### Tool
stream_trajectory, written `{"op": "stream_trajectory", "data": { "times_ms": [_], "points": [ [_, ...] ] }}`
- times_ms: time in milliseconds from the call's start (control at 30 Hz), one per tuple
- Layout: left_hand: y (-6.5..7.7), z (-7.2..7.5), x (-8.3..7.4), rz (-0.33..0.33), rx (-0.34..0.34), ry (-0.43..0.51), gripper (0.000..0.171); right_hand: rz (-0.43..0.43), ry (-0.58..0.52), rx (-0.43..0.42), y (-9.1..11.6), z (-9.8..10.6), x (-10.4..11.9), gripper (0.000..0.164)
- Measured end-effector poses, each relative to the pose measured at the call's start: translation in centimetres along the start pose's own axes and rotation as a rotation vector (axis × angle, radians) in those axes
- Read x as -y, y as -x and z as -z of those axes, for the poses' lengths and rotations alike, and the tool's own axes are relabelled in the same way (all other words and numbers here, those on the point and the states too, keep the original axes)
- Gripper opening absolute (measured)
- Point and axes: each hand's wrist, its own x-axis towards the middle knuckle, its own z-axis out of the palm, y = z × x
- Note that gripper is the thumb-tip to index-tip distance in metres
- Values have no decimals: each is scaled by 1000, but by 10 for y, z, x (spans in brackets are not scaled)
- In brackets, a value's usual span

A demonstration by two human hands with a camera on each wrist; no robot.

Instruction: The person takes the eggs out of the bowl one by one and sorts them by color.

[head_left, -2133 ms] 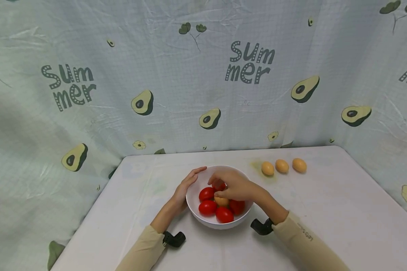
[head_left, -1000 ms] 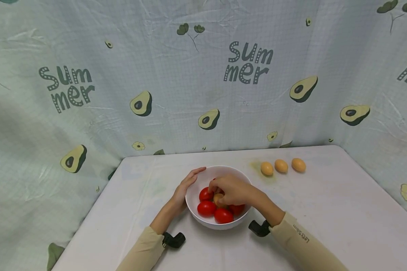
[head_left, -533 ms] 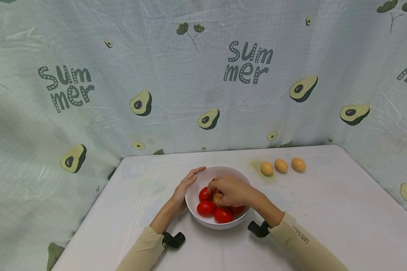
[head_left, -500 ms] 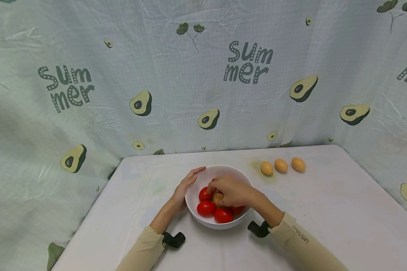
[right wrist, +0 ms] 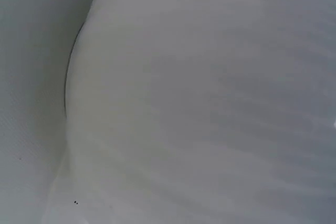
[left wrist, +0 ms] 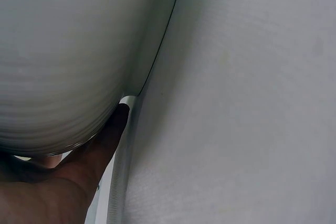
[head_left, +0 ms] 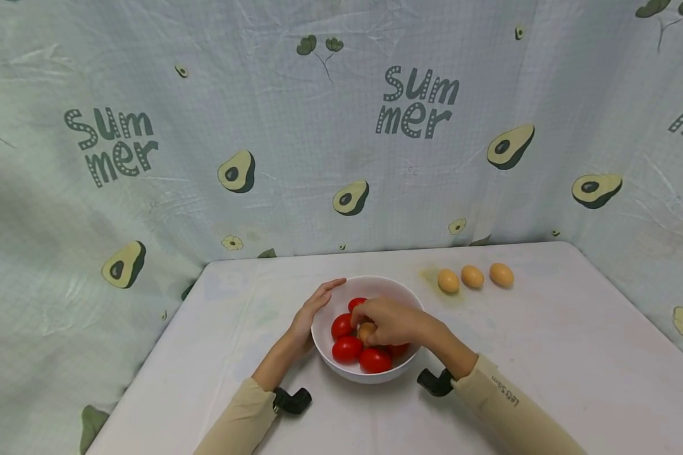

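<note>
A white bowl stands on the table with several red tomatoes in it. My left hand rests against the bowl's left side, its fingers stretched along the outside up to the rim. In the left wrist view, that hand lies against the lower curve of the bowl's wall. Inside the bowl, my right hand pinches an orange-yellow, egg-shaped fruit between thumb and curled fingers, among the tomatoes. The right wrist view is filled by the bowl's outer wall; no fingers show there.
Three more orange-yellow, egg-shaped fruits lie in a row at the table's back right, the middle one close to its neighbours. A pale printed cloth hangs behind the white table. Each wrist carries a black camera mount.
My right fingers and thumb have come down around the orange-yellow fruit. The tomato at the back shows more now, and the one at the left has shifted slightly left. The left hand stays put.
</note>
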Motion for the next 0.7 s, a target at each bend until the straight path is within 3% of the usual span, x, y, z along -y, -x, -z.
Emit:
{"op": "stream_trajectory", "data": {
  "times_ms": [267, 700],
  "points": [
    [0, 1, 1, -2, 3, -6, 51, -42, -15, 38, 2, 1, 2, 27],
    [-1, 1, 0, -2, -4, -6, 51, -10, 25, 26, -1, 0, -4, 28]
  ]
}}
